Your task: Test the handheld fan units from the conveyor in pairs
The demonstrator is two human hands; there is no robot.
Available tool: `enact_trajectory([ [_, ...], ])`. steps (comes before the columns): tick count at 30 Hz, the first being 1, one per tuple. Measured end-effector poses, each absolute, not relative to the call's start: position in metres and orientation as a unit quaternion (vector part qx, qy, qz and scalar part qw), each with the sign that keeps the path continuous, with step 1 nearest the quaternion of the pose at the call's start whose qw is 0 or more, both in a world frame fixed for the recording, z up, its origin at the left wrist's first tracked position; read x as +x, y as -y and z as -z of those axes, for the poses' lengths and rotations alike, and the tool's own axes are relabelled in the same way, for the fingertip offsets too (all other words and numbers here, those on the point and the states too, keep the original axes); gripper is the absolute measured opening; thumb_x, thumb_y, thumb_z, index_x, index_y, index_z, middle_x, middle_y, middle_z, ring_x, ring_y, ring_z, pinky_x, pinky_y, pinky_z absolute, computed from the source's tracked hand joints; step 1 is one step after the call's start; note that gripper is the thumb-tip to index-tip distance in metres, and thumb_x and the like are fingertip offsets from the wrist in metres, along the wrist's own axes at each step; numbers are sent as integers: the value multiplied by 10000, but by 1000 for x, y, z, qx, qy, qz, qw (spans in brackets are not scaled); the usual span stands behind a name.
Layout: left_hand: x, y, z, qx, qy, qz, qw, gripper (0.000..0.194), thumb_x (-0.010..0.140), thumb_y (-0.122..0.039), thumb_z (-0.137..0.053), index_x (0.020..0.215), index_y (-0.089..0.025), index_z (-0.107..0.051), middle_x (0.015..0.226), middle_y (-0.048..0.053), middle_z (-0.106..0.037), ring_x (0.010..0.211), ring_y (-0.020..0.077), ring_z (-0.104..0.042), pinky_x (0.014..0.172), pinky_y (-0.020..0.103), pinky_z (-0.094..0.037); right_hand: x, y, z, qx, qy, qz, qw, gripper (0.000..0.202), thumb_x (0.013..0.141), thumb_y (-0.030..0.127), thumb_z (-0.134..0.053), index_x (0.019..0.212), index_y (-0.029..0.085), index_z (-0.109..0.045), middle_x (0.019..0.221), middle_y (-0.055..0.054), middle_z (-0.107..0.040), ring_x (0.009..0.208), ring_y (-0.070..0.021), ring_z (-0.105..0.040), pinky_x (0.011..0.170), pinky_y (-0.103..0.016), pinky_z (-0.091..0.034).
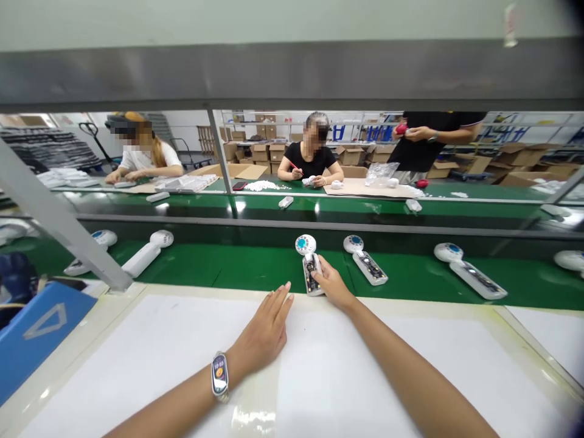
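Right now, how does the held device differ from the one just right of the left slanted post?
The held device shows exposed circuitry; the post device, a smooth white handle. The right hand grips the held device; the post device lies untouched on the green belt. Both are round-headed.

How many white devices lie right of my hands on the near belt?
3 devices: one nearest your right hand, one further right, one cut off at the right edge; others may be hidden.

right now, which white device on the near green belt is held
The device in the right hand; the others lie untouched on the near green belt.
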State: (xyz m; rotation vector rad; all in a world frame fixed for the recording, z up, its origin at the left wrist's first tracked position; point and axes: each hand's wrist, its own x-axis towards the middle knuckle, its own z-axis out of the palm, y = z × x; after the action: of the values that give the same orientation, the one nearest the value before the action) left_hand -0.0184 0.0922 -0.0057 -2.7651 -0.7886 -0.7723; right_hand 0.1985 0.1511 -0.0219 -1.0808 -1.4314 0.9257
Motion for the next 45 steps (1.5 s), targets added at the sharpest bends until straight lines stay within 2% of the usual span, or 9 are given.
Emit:
enact_trajectory([
  [4,-20,-92,6,-925,270,245,103,588,775,-29,-372,1337,-74,-206,1396,221,-274,1315,284,-210,996,494,-378,201,-182,24,-488,624,-287,538,327,766,288,-487,1074,203,-560,1051,-38,-625,1018,-241,-531,961,-431,-353],
  [10,-24,-100,10,-929,258,242,112,380,759,-37,-414,1125,-121,-472,1321,155,-421,1269,287,-294,956,462,-421,256,-160,18,-566,611,-102,544,382,784,287,-454,1158,234,-510,1196,-68,-555,1140,-239,-458,1021,-405,-295],
  [18,12,-85,3,-928,273,248,44,270,789,-142,-451,1050,-172,-513,1215,142,-510,1111,252,-482,863,409,-501,445,-88,18,-800,330,64,497,464,812,245,-270,1163,11,-464,1216,-278,-444,1210,-392,-306,971,-577,-201],
  [25,118,-100,-24,-865,377,254,-212,379,813,-313,-453,1145,-133,-439,1187,161,-509,1114,263,-480,949,421,-400,462,-87,32,-860,282,-49,422,655,713,493,-475,1194,48,-475,1086,-275,-565,1045,-445,-475,828,-544,-367],
  [29,164,-170,-35,-742,548,227,-313,369,753,-336,-560,986,-54,-509,1026,213,-567,994,312,-538,839,412,-422,448,-91,28,-831,318,-124,439,462,553,505,-642,841,143,-649,841,-184,-656,941,-438,-540,791,-513,-394],
  [32,178,-208,-33,-694,575,199,-385,231,753,-289,-597,869,-93,-561,901,98,-608,865,213,-582,759,358,-464,425,-91,24,-791,325,-171,489,354,549,503,-653,661,170,-610,705,-145,-645,910,-431,-560,788,-521,-399],
  [35,178,-214,-33,-650,547,196,-490,204,806,-310,-539,865,-116,-559,826,27,-604,731,135,-587,672,318,-499,389,-89,18,-710,339,-255,561,383,647,537,-564,763,173,-580,761,-125,-659,886,-355,-603,762,-473,-462],
  [40,139,-175,-40,-581,424,247,-649,276,716,-333,-636,875,-157,-494,814,42,-624,676,146,-629,674,315,-529,310,-78,8,-520,397,-434,620,393,729,452,-554,1043,226,-481,1071,-72,-627,904,-244,-639,735,-398,-529],
  [45,70,-138,-31,-501,328,297,-744,384,705,-298,-647,999,-218,-413,1021,70,-592,714,177,-648,712,398,-524,238,-68,7,-331,355,-645,590,528,705,280,-658,1169,254,-408,991,-49,-647,882,-229,-639,805,-418,-482],
])
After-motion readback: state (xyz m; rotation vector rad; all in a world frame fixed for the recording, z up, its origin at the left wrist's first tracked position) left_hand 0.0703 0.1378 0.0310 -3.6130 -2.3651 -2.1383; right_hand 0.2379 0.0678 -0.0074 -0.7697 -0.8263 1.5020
